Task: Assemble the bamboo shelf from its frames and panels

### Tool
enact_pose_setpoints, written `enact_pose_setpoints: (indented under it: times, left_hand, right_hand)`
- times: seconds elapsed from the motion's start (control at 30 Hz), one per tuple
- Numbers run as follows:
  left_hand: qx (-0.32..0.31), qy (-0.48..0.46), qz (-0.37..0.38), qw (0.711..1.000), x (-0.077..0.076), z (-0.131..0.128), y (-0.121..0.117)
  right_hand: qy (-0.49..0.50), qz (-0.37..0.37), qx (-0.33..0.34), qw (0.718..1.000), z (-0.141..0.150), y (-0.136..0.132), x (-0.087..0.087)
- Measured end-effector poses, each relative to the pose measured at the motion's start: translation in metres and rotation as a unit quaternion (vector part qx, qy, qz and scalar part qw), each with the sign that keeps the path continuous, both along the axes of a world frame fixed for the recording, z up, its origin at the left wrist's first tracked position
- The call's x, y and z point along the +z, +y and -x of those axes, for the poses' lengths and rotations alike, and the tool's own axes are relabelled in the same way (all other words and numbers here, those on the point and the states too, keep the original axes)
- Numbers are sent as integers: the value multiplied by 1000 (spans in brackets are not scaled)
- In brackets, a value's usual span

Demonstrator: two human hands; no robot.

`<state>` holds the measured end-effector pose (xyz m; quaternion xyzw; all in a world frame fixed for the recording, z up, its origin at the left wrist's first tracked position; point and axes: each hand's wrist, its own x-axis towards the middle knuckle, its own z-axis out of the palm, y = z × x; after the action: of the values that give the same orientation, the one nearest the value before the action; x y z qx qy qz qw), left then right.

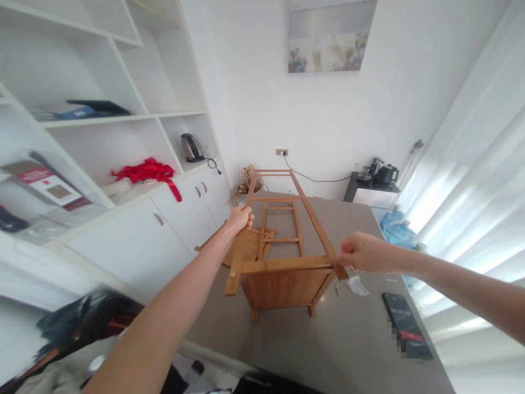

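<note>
A wooden furniture frame (287,265), with long side rails, crossbars and a slatted panel (281,289) at its near end, stands on the grey table (283,345). My left hand (241,219) is closed around its left rail. At the near right corner, my right hand (363,251) is closed with fingertips against the right rail's end. A thin piece shows below those fingers, too small to name. Just under this hand lie a small clear plastic bag (357,285) and a little metal piece (337,290). Another wooden panel (238,249) lies partly hidden behind the left rail.
A phone (404,323) lies near the table's right edge. White shelves (98,123) with a kettle (191,148) and red ribbon (145,171) line the left. Dried flowers (248,178) stand at the far end. Blue water bottles (400,230) are beyond the right edge, near the curtain (471,180).
</note>
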<state>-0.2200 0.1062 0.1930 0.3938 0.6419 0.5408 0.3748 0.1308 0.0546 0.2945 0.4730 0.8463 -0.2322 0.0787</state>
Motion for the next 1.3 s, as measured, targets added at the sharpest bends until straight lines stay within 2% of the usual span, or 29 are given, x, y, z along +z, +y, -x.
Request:
enact_pose_setpoints:
  times: [0.1, 0.27, 0.4, 0.6, 0.8, 1.0, 1.07, 1.2, 1.3]
  left_hand:
    - [4, -2, -1, 1000, 1, 1, 2]
    - [7, -5, -12, 1000, 6, -2, 3]
    - [9, -10, -8, 1000, 7, -6, 4]
    - [12, -16, 20, 1000, 1, -8, 4]
    - [24, -3, 65, 998, -10, -2, 6]
    - [32, 2, 91, 995, -13, 0, 5]
    - [36, 0, 83, 996, -11, -1, 3]
    - [45, -8, 68, 997, -6, -4, -2]
    - [51, -12, 66, 996, -3, -7, -5]
  right_hand:
    - [-12, -21, 15, 1000, 1, -2, 1]
    - [-44, -96, 56, 993, 4, -3, -1]
    - [-50, -89, 68, 992, 3, -1, 0]
    - [-49, -86, 52, 994, -1, -5, 3]
    - [-88, -141, 50, 985, 3, -19, 7]
    - [-102, -203, 80, 970, 5, -25, 0]
    - [-82, -175, 69, 979, 4, -23, -1]
    - [-36, -51, 24, 998, 1, -15, -2]
    - [-19, -40, 9, 999, 0, -12, -4]
